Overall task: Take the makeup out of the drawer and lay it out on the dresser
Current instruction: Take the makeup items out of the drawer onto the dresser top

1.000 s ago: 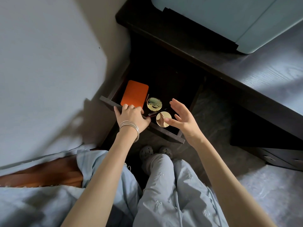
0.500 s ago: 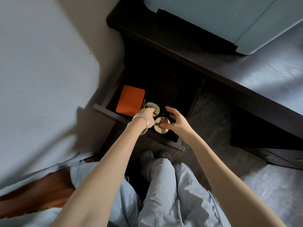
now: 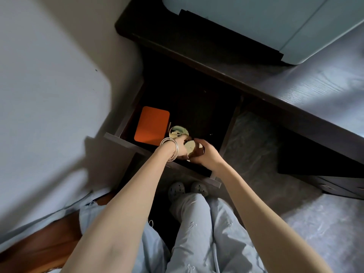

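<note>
Grey clogs (image 3: pixel 187 189) on floor below. Open dark wooden drawer (image 3: pixel 126 142): left hand (image 3: pixel 182 147) and right hand (image 3: pixel 204 154) curled round a round gold compact (image 3: pixel 190 148). Beyond the fingers, second gold compact (image 3: pixel 179 131); left, orange rectangular case (image 3: pixel 152 125). Farthest, dark dresser top (image 3: pixel 315 85).

Both bare forearms reach forward and down, converging at near right part of open drawer. Left hand (image 3: pixel 180 147) wears thin bangles at wrist, fingers curled, partly hidden. Right hand (image 3: pixel 204 154) just beside it, back of hand up, fingers curled round small round gold compact (image 3: pixel 190 147) between both hands. Knuckles nearly touching
</note>
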`<state>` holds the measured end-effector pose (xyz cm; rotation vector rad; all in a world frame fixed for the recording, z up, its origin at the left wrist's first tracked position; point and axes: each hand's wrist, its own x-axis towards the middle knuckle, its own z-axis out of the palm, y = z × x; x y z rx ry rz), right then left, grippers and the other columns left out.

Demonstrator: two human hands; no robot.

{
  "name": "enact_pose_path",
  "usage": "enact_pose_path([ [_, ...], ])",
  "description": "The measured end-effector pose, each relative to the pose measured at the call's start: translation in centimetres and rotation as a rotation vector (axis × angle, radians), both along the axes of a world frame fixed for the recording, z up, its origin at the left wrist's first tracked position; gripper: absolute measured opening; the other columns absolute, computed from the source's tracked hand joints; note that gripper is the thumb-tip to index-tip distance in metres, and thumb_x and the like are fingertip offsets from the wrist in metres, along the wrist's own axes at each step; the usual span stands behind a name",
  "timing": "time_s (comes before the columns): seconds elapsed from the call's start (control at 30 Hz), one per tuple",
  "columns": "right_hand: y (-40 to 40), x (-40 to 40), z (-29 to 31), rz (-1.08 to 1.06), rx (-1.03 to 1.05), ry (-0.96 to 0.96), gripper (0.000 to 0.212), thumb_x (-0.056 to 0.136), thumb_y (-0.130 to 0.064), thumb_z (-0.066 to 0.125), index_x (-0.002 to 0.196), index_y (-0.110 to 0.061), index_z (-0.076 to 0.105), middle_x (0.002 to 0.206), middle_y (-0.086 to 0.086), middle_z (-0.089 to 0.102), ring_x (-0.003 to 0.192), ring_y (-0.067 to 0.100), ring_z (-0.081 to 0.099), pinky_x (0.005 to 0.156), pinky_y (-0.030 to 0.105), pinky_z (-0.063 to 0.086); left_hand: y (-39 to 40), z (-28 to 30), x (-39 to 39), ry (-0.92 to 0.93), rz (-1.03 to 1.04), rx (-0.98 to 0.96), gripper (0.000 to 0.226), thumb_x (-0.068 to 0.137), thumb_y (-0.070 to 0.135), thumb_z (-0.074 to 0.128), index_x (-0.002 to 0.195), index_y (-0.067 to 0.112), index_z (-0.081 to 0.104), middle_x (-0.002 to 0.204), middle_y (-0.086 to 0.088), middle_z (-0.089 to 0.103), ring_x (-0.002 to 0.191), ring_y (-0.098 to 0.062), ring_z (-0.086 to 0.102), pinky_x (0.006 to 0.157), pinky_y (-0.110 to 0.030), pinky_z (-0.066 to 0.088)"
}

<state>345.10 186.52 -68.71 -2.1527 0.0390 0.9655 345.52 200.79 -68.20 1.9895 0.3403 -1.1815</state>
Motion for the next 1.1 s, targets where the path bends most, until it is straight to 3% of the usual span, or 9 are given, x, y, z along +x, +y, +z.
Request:
enact_pose_path([
  [0.1, -0.6, 0.7, 3.5, -0.005, 0.049, -0.055, 0.082, 0.067, -0.005, 0.078, 0.139, -0.018, 0.04, 0.133, 0.01, 0.046, 0.121, 0.026, 0.047, 0.103, 0.038, 0.042, 0.2, 2.7, -0.2, -0.131, 0.098, -0.069, 0.07, 0.078, 0.002, 0.068, 0.136, 0.022, 0.034, 0.129, -0.01, 0.043, 0.117, -0.025, 0.049, 0.084, -0.027, 0.046],
  [0.3, -3.7, 2.5, 12.9, -0.066, 0.16, -0.164, 0.083, 0.07, 0.0, 0.076, 0.14, -0.024, 0.037, 0.139, 0.003, 0.042, 0.116, 0.025, 0.054, 0.095, 0.039, 0.05, -0.2, 10.9, 1.9, -0.365, 0.064, -0.193, 0.078, 0.07, 0.0, 0.073, 0.134, 0.027, 0.036, 0.125, -0.001, 0.049, 0.11, -0.016, 0.05, 0.084, -0.03, 0.047],
  [0.43, -7.2, 3.9, 18.3, -0.132, 0.168, -0.26, 0.085, 0.07, -0.001, 0.077, 0.14, -0.026, 0.035, 0.136, -0.006, 0.044, 0.094, 0.012, 0.062, 0.08, 0.025, 0.054, -2.7, 15.7, 4.7, -0.487, 0.0, -0.273, 0.076, 0.069, 0.004, 0.076, 0.131, 0.029, 0.04, 0.125, 0.004, 0.05, 0.108, -0.014, 0.051, 0.084, -0.029, 0.05],
  [0.53, -10.2, 5.1, 20.9, -0.2, 0.159, -0.325, 0.085, 0.071, 0.0, 0.077, 0.14, -0.025, 0.035, 0.132, -0.007, 0.045, 0.085, 0.006, 0.058, 0.073, 0.019, 0.052, -5.9, 18.1, 7.0, -0.539, -0.052, -0.317, 0.076, 0.068, 0.004, 0.075, 0.131, 0.028, 0.039, 0.125, 0.005, 0.049, 0.107, -0.015, 0.051, 0.088, -0.035, 0.05],
  [0.7, -15.7, 7.1, 22.6, -0.266, 0.114, -0.408, 0.085, 0.07, -0.003, 0.078, 0.14, -0.023, 0.036, 0.135, -0.005, 0.047, 0.086, 0.008, 0.059, 0.072, 0.016, 0.048, -12.2, 19.9, 10.0, -0.589, -0.096, -0.298, 0.073, 0.069, 0.006, 0.076, 0.13, 0.026, 0.041, 0.116, -0.004, 0.055, 0.101, -0.02, 0.056, 0.089, -0.04, 0.051],
  [0.8, -19.3, 8.4, 22.5, -0.314, 0.123, -0.41, 0.084, 0.069, -0.004, 0.079, 0.14, -0.023, 0.037, 0.131, -0.004, 0.049, 0.083, 0.012, 0.061, 0.077, 0.022, 0.05, -16.2, 19.9, 11.8, -0.646, -0.135, -0.236, 0.07, 0.07, 0.016, 0.078, 0.13, 0.022, 0.044, 0.12, -0.011, 0.047, 0.095, -0.023, 0.059, 0.089, -0.032, 0.049],
  [0.87, -21.4, 9.6, 21.9, -0.329, 0.119, -0.406, 0.083, 0.069, -0.005, 0.08, 0.139, -0.023, 0.039, 0.131, -0.002, 0.05, 0.086, 0.018, 0.061, 0.083, 0.029, 0.052, -18.8, 19.8, 12.9, -0.66, -0.152, -0.189, 0.071, 0.069, 0.021, 0.08, 0.131, 0.019, 0.045, 0.124, -0.012, 0.04, 0.102, -0.026, 0.056, 0.095, -0.033, 0.046],
  [0.97, -24.0, 12.3, 20.6, -0.294, 0.086, -0.408, 0.084, 0.068, -0.008, 0.081, 0.139, -0.021, 0.039, 0.134, 0.002, 0.048, 0.101, 0.027, 0.06, 0.089, 0.037, 0.053, -22.0, 19.6, 14.9, -0.669, -0.174, -0.124, 0.07, 0.07, 0.023, 0.079, 0.131, 0.015, 0.045, 0.13, -0.012, 0.038, 0.114, -0.025, 0.049, 0.103, -0.034, 0.04],
  [1.1, -26.2, 16.9, 18.9, -0.251, 0.086, -0.411, 0.084, 0.067, -0.007, 0.081, 0.139, -0.017, 0.039, 0.137, 0.005, 0.047, 0.117, 0.03, 0.053, 0.098, 0.042, 0.048, -24.9, 18.3, 18.2, -0.73, -0.093, -0.057, 0.065, 0.069, 0.026, 0.079, 0.127, 0.018, 0.05, 0.128, -0.01, 0.047, 0.117, -0.023, 0.049, 0.092, -0.026, 0.037],
])
